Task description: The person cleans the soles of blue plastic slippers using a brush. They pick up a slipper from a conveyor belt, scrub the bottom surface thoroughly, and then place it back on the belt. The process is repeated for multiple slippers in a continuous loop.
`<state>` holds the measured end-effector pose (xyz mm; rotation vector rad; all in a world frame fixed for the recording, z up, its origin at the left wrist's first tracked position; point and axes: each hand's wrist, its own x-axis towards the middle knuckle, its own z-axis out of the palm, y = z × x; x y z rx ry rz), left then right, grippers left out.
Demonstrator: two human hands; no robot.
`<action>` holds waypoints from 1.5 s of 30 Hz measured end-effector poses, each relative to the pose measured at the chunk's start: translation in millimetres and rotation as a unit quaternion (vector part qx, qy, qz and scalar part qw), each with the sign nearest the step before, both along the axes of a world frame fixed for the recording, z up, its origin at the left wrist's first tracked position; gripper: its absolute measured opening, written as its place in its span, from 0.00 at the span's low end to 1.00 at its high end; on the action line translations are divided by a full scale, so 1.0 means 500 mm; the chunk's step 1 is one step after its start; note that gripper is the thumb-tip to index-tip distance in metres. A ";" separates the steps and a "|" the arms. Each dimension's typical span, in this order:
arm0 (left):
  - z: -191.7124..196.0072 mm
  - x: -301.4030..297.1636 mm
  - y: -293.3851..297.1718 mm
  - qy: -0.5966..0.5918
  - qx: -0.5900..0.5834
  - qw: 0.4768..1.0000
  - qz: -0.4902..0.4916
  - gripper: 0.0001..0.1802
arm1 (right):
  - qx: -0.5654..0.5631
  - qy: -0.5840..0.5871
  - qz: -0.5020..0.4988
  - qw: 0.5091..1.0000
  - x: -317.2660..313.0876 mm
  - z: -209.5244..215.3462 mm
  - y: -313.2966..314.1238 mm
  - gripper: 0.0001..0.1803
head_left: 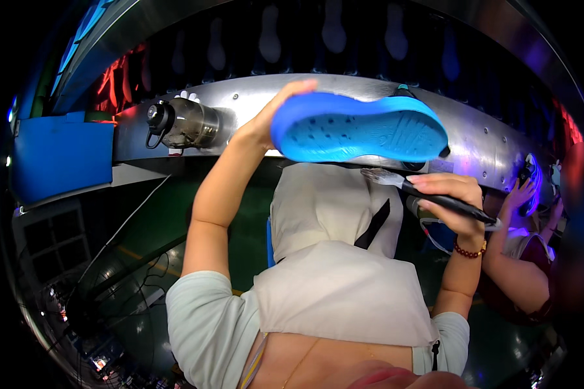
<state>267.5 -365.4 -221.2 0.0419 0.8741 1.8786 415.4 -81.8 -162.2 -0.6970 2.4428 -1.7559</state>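
A blue shoe sole with a raised rim is held up in front of me, tilted so that its dimpled and ribbed inside shows. My left hand is closed round its left end; some of the fingers are hidden behind it. Below the sole's right half, my right hand grips a brush by its black handle. The bristles point left and lie just under the sole's lower edge, apparently apart from it. A beaded bracelet sits on the right wrist.
A metal ledge runs behind the sole. On it a dark translucent bottle lies on its side, left of my left hand. Beyond hangs a row of pale soles. A blue box stands far left; a co-worker works at right.
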 end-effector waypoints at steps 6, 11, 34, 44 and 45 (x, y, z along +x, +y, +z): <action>-0.077 0.063 0.124 -0.055 0.196 0.971 0.128 0.54 | -0.033 -0.064 -0.184 0.980 -0.035 -0.047 -0.048 0.11; -0.097 0.077 0.166 -0.031 0.128 0.977 0.166 0.52 | 0.089 0.133 -0.153 0.975 -0.054 -0.068 -0.099 0.10; 0.038 0.041 0.122 0.079 0.125 0.961 0.235 0.51 | -0.163 -0.007 -0.003 0.987 -0.019 -0.057 -0.053 0.10; 0.026 0.100 0.143 0.027 0.214 0.945 0.247 0.30 | -0.215 -0.050 -0.014 0.975 0.001 -0.029 -0.101 0.11; 0.021 0.094 0.141 0.010 0.276 0.931 0.238 0.28 | -0.183 -0.037 -0.087 0.979 -0.005 -0.023 -0.089 0.11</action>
